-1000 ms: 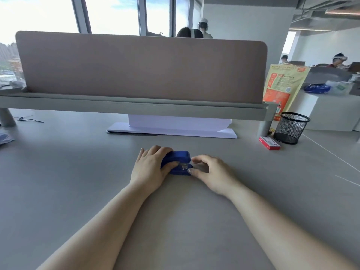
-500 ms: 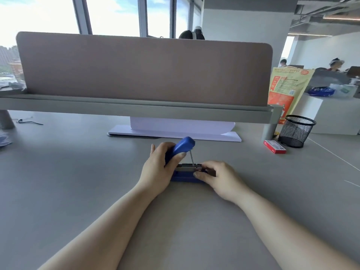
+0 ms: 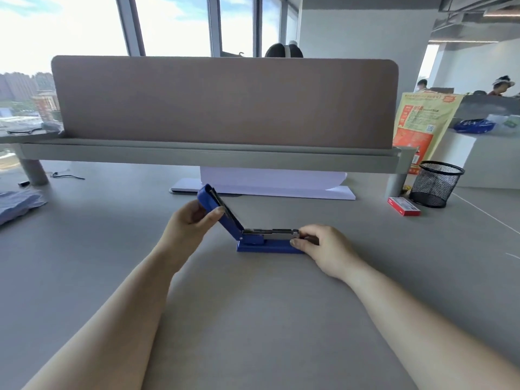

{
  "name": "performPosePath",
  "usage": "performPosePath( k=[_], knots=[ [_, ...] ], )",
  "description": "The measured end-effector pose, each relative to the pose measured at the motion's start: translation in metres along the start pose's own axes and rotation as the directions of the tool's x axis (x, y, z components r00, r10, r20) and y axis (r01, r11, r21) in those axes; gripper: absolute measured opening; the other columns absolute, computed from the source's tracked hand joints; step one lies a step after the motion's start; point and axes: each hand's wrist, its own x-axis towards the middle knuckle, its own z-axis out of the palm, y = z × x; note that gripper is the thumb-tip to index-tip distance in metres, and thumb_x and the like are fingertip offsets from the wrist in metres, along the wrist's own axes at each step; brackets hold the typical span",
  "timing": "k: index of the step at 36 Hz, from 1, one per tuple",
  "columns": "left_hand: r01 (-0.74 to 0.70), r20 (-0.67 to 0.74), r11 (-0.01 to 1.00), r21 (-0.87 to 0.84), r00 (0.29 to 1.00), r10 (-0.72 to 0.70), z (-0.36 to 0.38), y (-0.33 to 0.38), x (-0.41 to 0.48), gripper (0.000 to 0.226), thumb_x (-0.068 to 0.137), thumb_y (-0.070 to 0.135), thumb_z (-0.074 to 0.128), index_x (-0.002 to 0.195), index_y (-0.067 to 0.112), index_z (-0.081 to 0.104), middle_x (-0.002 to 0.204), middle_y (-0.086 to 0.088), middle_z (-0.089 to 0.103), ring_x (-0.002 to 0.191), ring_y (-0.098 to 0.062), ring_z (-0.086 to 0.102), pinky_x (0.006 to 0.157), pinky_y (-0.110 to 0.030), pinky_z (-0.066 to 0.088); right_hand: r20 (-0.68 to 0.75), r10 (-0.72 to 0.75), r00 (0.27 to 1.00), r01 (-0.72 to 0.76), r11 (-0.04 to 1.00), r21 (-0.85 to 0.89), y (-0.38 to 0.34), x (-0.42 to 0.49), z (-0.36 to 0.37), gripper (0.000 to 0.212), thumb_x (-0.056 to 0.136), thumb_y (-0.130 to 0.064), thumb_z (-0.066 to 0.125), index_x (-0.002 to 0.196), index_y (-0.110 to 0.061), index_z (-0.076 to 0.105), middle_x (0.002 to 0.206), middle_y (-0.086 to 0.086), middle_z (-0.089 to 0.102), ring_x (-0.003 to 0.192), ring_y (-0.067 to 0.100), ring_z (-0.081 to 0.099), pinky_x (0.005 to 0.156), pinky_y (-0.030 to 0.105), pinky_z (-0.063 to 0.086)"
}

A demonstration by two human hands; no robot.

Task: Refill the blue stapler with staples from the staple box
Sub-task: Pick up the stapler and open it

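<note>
An open-plan office: a long grey desk (image 3: 253, 319) with a brown fabric divider screen (image 3: 225, 102), a black wire-mesh pen cup (image 3: 434, 184), tall windows (image 3: 174, 23), and other people seated at neighbouring desks

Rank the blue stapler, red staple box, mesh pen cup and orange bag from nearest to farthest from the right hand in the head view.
From the right hand:
1. Blue stapler, held at its front end.
2. Red staple box, lying farther back to the right.
3. Mesh pen cup, just behind the box.
4. Orange bag, standing beyond the shelf's end.
</note>
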Motion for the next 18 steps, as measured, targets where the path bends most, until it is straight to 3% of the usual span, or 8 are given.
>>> performPosePath(
  k=[2,5,8,11,14,18],
  knots=[
    [0.026,-0.021,0.999,0.035,0.999,-0.025,-0.006,-0.003,-0.002,0.011,0.084,0.018,0.065,0.095,0.016,0.067,0.095,0.001,0.072,0.089,-0.012,0.063,0.076,-0.012,0.048,-0.014,0.001,1.0,-0.001,1.0,-0.001,0.0,0.0,0.0,0.025,0.085,-0.034,0.06,0.07,-0.014,0.057,0.066,0.006,0.056,0.066,0.022,0.049,0.062,0.033,0.035],
    [0.057,-0.078,0.988,0.147,0.996,-0.046,-0.012,-0.008,-0.001,0.023,0.075,0.021,0.075,0.095,0.013,0.065,0.093,-0.002,0.071,0.085,-0.015,0.063,0.072,-0.022,0.046,-0.029,0.011,1.0,-0.012,1.0,-0.02,0.001,0.0,-0.001,0.028,0.088,-0.032,0.058,0.064,-0.018,0.052,0.06,-0.003,0.046,0.061,0.019,0.041,0.059,0.032,0.03],
    [0.065,-0.119,0.963,0.263,0.992,-0.034,-0.014,-0.016,0.002,0.042,0.069,0.025,0.081,0.102,0.011,0.058,0.1,-0.002,0.068,0.1,-0.017,0.062,0.089,-0.031,0.045,-0.05,0.019,0.999,-0.021,0.999,-0.034,0.0,-0.003,-0.002,0.026,0.089,-0.031,0.057,0.067,-0.017,0.054,0.06,-0.003,0.046,0.06,0.018,0.041,0.057,0.031,0.03],
    [0.085,-0.157,0.857,0.508,0.988,-0.005,-0.014,-0.027,0.006,0.052,0.066,0.042,0.079,0.103,0.019,0.052,0.096,0.002,0.065,0.098,-0.019,0.057,0.116,-0.048,0.013,-0.072,0.027,0.997,-0.031,0.998,-0.052,-0.002,-0.004,-0.004,0.025,0.088,-0.032,0.057,0.069,-0.016,0.055,0.061,-0.003,0.047,0.06,0.018,0.04,0.055,0.031,0.028],
    [0.13,-0.154,0.749,0.65,0.987,-0.038,-0.013,-0.028,0.006,0.055,0.068,0.055,0.071,0.104,0.021,0.05,0.1,0.0,0.066,0.104,-0.022,0.057,0.117,-0.048,-0.005,-0.106,0.039,0.994,-0.045,0.997,-0.058,-0.003,-0.005,-0.005,0.024,0.088,-0.032,0.057,0.074,-0.011,0.057,0.065,0.004,0.051,0.063,0.02,0.041,0.057,0.031,0.029],
    [0.135,-0.13,0.643,0.754,0.99,-0.056,-0.012,-0.031,0.008,0.052,0.067,0.066,0.063,0.097,0.025,0.052,0.103,-0.002,0.065,0.107,-0.025,0.057,0.115,-0.053,-0.001,-0.108,0.057,0.993,-0.063,0.996,-0.055,-0.002,-0.005,-0.005,0.02,0.088,-0.031,0.057,0.079,-0.014,0.061,0.078,0.014,0.064,0.069,0.025,0.05,0.061,0.032,0.034]
  ],
)
